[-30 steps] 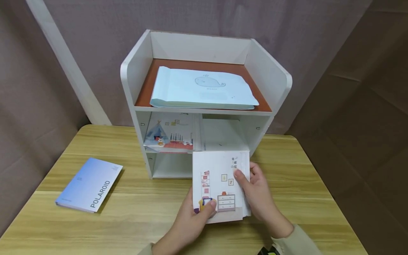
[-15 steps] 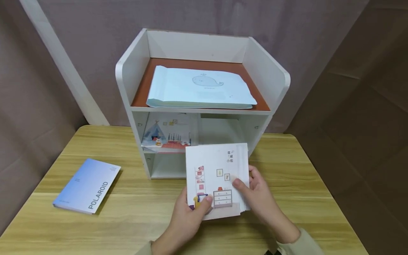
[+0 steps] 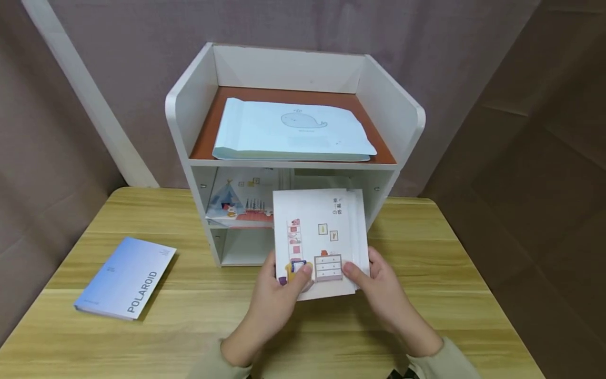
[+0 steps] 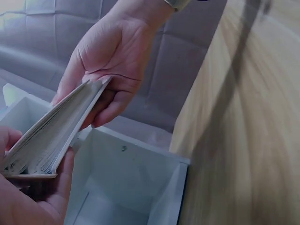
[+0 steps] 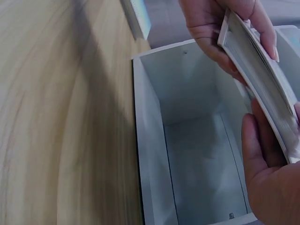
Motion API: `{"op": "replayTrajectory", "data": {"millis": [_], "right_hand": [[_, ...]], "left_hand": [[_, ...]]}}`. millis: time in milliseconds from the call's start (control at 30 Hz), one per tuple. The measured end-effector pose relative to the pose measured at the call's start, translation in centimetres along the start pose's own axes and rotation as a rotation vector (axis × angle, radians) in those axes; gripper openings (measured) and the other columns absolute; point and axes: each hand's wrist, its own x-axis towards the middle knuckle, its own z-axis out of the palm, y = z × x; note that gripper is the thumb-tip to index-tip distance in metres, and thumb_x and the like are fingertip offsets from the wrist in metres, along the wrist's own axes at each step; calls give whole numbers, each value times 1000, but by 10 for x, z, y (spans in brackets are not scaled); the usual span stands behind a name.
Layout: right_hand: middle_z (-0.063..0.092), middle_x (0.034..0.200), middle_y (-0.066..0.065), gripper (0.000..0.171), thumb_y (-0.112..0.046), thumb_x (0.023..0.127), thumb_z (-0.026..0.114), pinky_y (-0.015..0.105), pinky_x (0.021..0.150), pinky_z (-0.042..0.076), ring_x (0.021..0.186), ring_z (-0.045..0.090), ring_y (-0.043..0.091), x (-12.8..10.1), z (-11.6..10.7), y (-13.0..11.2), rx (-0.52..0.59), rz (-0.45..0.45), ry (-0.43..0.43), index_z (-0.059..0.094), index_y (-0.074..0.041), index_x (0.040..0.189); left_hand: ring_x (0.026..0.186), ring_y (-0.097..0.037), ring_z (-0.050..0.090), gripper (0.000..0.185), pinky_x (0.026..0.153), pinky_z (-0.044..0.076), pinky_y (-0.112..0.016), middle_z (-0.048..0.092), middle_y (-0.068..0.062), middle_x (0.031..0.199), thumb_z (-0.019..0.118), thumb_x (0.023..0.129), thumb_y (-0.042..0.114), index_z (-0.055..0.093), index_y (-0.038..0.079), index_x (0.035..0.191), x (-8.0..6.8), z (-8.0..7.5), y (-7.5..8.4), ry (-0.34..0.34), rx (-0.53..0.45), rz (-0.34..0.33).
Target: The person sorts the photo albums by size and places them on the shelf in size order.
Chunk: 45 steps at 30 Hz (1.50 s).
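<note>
Table: wooden top (image 3: pixel 199 321), with a blue booklet (image 3: pixel 125 277) lying on it well to my left, apart from everything else.
Shelf: white unit (image 3: pixel 187 137) standing at the back of the table, straight ahead of my hands.
Top tier: a pale whale envelope (image 3: pixel 291 130) is lying flat on the brown board.
Middle tier: a picture book (image 3: pixel 241 202) is sitting in the left half; the book I am holding is covering the right half in the head view.
Bottom tier: I am seeing only white walls, in both wrist views too.
Book: white illustrated book (image 3: pixel 319 242), tilted up off the table in front of the middle and bottom tiers.
Left hand: my left hand (image 3: pixel 279 295) is gripping its lower left corner, thumb curled over the cover.
Right hand: my right hand (image 3: pixel 379 287) is pinching its lower right edge, thumb on top, fingers underneath.
</note>
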Motion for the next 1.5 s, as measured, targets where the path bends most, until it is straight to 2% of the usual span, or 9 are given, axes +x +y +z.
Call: {"op": "replayTrajectory", "data": {"millis": [267, 433, 533, 733, 1000, 1100, 1233, 1367, 1500], "right_hand": [[68, 114, 10, 49, -22, 97, 60, 33, 81, 56, 97, 67, 22, 12, 1, -5, 117, 77, 63, 40, 0, 136], [70, 109, 5, 49, -25, 98, 59, 27, 76, 56, 93, 67, 17, 17, -1, -4, 159, 141, 95, 42, 0, 136], [69, 110, 7, 50, -26, 98, 58, 28, 76, 56, 92, 67, 18, 17, -2, -4, 179, 167, 84, 41, 0, 137], [62, 122, 15, 57, -28, 99, 57, 32, 81, 56, 99, 66, 20, 16, -6, -6, 179, 159, 10, 33, 1, 142], [51, 135, 19, 64, -4, 97, 55, 45, 95, 48, 112, 60, 30, 10, -18, -7, 286, 55, -242, 18, 5, 148], [46, 140, 20, 68, 1, 95, 56, 46, 99, 45, 118, 56, 33, 11, -20, -9, 324, 32, -294, 15, 4, 149], [43, 142, 21, 66, 1, 94, 58, 45, 100, 44, 121, 54, 31, 16, -18, -13, 332, 21, -249, 19, 2, 148], [47, 138, 20, 60, -6, 97, 58, 43, 100, 45, 118, 57, 29, 22, -15, -16, 334, 19, -178, 23, 3, 145], [56, 128, 19, 56, -12, 99, 56, 42, 98, 47, 111, 61, 27, 26, -14, -15, 349, 51, -140, 24, 6, 142]], "left_hand": [[110, -28, 57, 56, 90, 53, -34, 54, -15, 125, 66, 92, 8, 40, 10, 142, 5, -5, 5, -5, -58, -6], [113, -31, 55, 61, 90, 53, -34, 48, -19, 129, 66, 91, 4, 36, 6, 144, 4, -5, 5, -29, -127, -41], [112, -32, 55, 61, 89, 53, -36, 47, -21, 128, 66, 91, 4, 35, 4, 145, 3, -4, 6, -34, -161, -45], [108, -33, 57, 56, 87, 54, -39, 50, -22, 124, 66, 92, 6, 40, 4, 142, 1, -1, 7, -12, -177, -24], [106, -33, 59, 49, 86, 55, -41, 53, -21, 122, 64, 92, 6, 45, 5, 137, 4, 5, 17, 37, -215, 9], [105, -34, 59, 47, 85, 55, -41, 52, -20, 121, 64, 93, 5, 45, 7, 136, 7, 5, 21, 52, -207, 36], [104, -32, 59, 44, 85, 56, -41, 52, -19, 119, 63, 94, 6, 45, 8, 134, 14, 6, 26, 56, -194, 52], [106, -33, 59, 46, 85, 55, -41, 53, -21, 119, 64, 94, 9, 43, 4, 134, 25, 8, 29, 56, -199, 62], [105, -31, 62, 45, 85, 56, -38, 56, -22, 116, 65, 94, 11, 44, -3, 130, 34, 7, 28, 78, -172, 14]]}}
